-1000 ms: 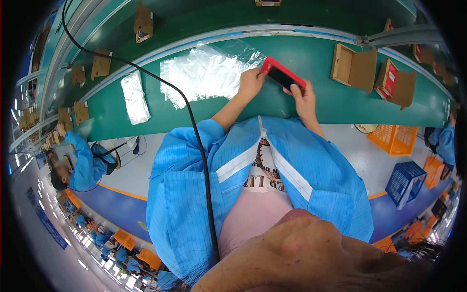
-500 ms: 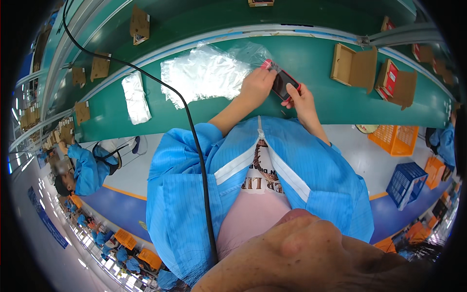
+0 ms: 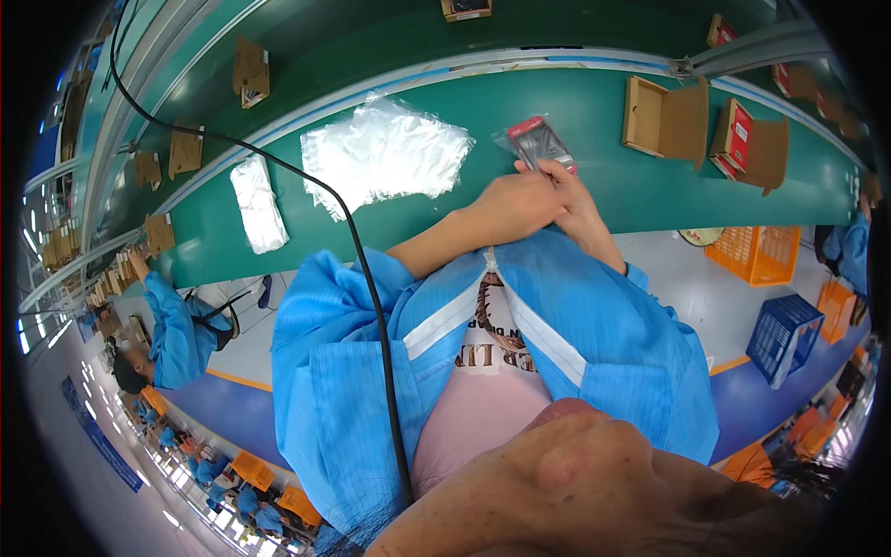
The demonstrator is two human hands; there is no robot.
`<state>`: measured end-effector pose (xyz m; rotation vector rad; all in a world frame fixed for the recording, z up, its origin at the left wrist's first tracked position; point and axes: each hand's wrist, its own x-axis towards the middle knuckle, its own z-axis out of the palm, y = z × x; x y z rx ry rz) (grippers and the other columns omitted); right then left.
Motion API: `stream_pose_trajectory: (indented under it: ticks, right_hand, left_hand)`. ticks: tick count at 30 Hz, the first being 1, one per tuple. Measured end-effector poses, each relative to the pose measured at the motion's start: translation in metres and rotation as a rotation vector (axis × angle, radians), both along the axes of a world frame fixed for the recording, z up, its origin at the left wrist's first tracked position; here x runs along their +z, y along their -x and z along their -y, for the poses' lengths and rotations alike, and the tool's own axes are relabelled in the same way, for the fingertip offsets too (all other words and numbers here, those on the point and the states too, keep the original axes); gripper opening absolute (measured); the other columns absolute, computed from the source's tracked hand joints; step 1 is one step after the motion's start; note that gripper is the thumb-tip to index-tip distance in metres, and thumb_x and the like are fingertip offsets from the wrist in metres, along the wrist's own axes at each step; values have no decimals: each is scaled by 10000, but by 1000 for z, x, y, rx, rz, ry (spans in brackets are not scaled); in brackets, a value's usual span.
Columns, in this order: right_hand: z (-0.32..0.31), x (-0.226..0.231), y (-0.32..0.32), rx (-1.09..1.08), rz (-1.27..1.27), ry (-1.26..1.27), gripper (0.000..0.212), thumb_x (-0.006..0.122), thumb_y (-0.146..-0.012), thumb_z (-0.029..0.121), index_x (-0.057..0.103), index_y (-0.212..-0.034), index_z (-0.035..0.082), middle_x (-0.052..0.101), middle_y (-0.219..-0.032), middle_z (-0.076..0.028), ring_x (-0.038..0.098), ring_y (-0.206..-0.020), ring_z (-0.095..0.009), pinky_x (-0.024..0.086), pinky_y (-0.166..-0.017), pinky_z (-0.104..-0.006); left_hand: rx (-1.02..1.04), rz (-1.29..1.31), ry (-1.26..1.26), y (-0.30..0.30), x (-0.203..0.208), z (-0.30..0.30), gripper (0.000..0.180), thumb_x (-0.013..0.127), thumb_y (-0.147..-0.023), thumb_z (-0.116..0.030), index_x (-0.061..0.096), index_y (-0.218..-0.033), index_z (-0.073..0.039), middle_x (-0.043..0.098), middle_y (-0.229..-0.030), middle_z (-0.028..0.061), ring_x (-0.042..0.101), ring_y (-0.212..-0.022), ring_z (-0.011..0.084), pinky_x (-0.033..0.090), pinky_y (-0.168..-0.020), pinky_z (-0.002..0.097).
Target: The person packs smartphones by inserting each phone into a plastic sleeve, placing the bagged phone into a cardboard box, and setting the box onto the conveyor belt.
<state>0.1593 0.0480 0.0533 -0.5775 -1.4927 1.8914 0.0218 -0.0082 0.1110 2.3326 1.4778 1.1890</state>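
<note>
A red-and-black handheld device point(image 3: 538, 141) lies inside a clear plastic bag point(image 3: 507, 137), over the green bench and pointing away from me. My right hand point(image 3: 577, 193) grips its near end, thumb and fingers closed on the bagged device. Close against it, my left hand point(image 3: 518, 206) is closed at the bag's near end; its fingertips are partly hidden. To the left lies a loose heap of clear plastic bags point(image 3: 385, 153), with neither hand on it. Farther left is a folded stack of bags point(image 3: 258, 206).
An open cardboard box point(image 3: 647, 116) stands to the right, beside another box point(image 3: 733, 139) with red packaging in it. A black cable point(image 3: 348, 200) hangs across the view. Beyond the bench's rail runs a dark green surface point(image 3: 371, 46) with small boxes. Crates point(image 3: 784, 336) stand on the floor.
The device has gone into a clear bag and now points away from me. My left hand has come down and right, next to my right hand. The heap's far bag no longer sticks out.
</note>
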Motion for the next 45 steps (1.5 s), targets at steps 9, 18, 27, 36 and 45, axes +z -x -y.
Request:
stream_pose_trajectory:
  ticks: [9,18,27,36,45]
  right_hand:
    - [-25,32,10,132,76,944,285,512,-864,-13,516,-1140,-85,631,-982,-169,506,-624,-79,364,-432,-158]
    - [-60,-20,-115,-568,543,366,335,634,-851,114,509,-1121,-41,586,-974,-129,566,-717,-118,420,-498,-204]
    - [-157,-89,-133,-861,1113,-545,660,488,-894,530,597,-674,-83,597,-692,-304,604,-684,-451,479,-613,-481]
    - [-54,-49,2,-515,704,-500,244,542,-909,209,604,-774,15,603,-694,-157,566,-696,-351,443,-622,-442]
    - [-53,-43,5,-469,720,-515,212,565,-890,191,604,-829,-8,597,-779,-176,542,-740,-374,439,-655,-455]
  left_hand:
    - [109,1676,1044,36,-52,-21,299,568,-920,-323,540,-1113,-95,623,-939,25,575,-839,115,459,-722,273]
    - [440,1760,732,66,-47,-29,156,577,-921,-243,541,-1041,-148,609,-959,6,571,-823,141,493,-675,325]
    - [657,670,125,53,-20,-73,277,632,-792,-81,628,-1068,-81,621,-1003,84,571,-912,212,451,-799,318]
    - [415,390,186,9,-77,-46,274,605,-724,-43,635,-996,-46,635,-1013,140,582,-929,329,482,-785,374]
    - [747,-175,477,29,-69,-58,362,715,-726,-285,617,-977,-43,521,-1079,169,402,-1089,368,344,-847,468]
